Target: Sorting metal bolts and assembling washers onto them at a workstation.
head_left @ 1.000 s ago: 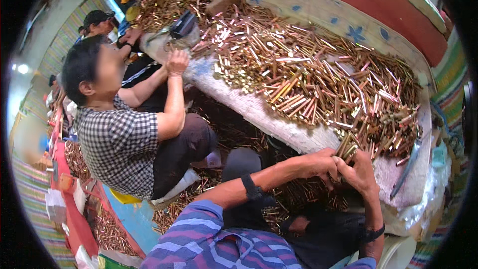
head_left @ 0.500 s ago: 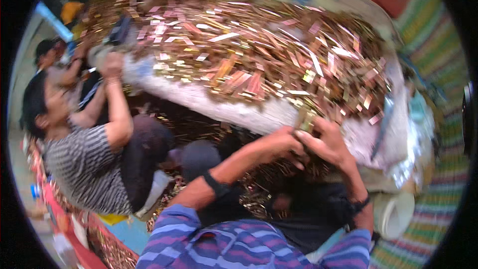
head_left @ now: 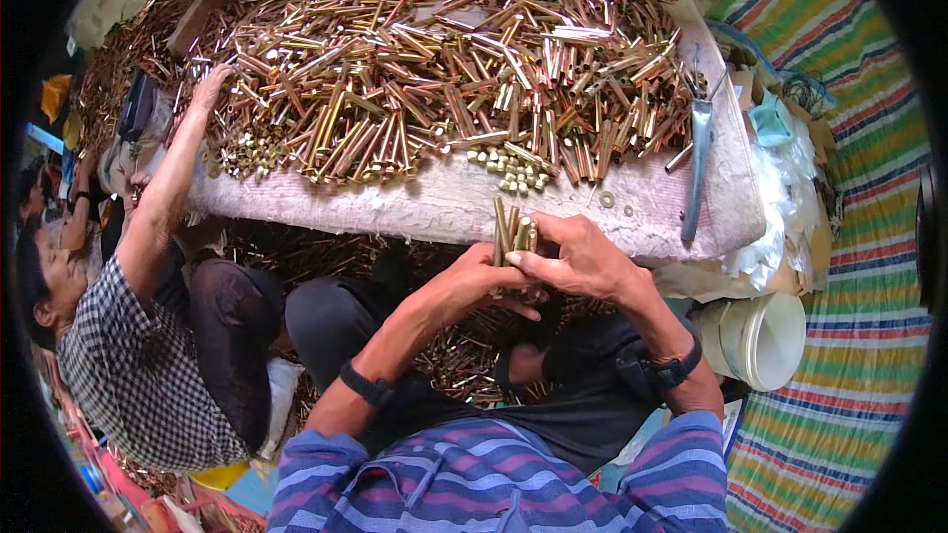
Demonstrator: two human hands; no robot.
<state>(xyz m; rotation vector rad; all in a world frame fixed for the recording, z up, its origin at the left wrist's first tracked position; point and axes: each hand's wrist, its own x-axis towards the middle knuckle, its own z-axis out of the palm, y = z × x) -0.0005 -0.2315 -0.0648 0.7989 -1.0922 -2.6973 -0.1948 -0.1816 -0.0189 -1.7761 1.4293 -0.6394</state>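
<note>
Over my lap, just off the near edge of the padded table, I hold a small upright bundle of gold-coloured metal rods [head_left: 505, 224]. I cannot tell whether they are solid bolts or hollow sleeves. My left hand [head_left: 472, 279] is closed round the lower part of the bundle. My right hand [head_left: 590, 263] grips it from the right, thumb across the front. Beyond my hands, several short gold nuts [head_left: 513, 170] lie in a cluster. Behind them spreads a large heap of long bolts and tubes [head_left: 395, 69], with a washer [head_left: 606, 198] lying to the right.
A blue-handled tool [head_left: 697, 168] lies on the right of the pale table cover [head_left: 632, 227]. A white bucket [head_left: 775, 342] and clear plastic bags [head_left: 775, 202] are at right. On my left, a person in a checked shirt [head_left: 148, 365] reaches into the heap. More metal pieces [head_left: 454, 355] lie below.
The view has swung, and the table and heap now sit higher and sharper in it. My hands still hold the bundle together. The person at left now reaches farther into the heap.
</note>
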